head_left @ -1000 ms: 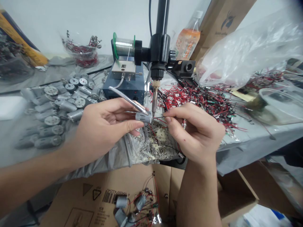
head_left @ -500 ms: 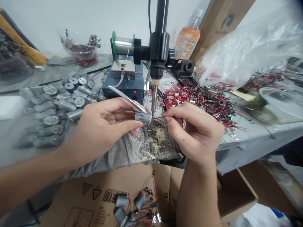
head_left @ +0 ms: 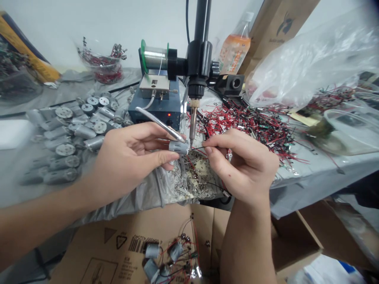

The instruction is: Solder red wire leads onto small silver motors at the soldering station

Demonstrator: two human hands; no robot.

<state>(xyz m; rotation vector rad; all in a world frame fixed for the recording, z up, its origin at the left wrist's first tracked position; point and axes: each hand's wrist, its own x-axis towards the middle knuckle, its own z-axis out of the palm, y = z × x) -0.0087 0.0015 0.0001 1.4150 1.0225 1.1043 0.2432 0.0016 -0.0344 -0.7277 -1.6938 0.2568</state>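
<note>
A small grey motor [head_left: 178,147] lies on its side between the fingers and thumb of my left hand [head_left: 130,157]. The tip of an upright soldering iron [head_left: 192,124] is at the motor's right end, beside the mouth of a flexible metal solder guide tube [head_left: 161,123]. My right hand [head_left: 241,161] pinches a thin black wire [head_left: 199,148], whose far end reaches the motor's terminal end. Whether iron and terminal touch is too small to tell.
Many grey motors [head_left: 84,130] lie at left. A solder feeder [head_left: 154,104] with a spool [head_left: 155,56] stands behind. Red and black wires [head_left: 254,122] are heaped at right. Wired motors [head_left: 152,251] rest on cardboard [head_left: 118,240] below.
Both hands keep nearly the same pose. The iron's tip now appears slightly lower against the motor's end; the rest of the view has barely shifted.
</note>
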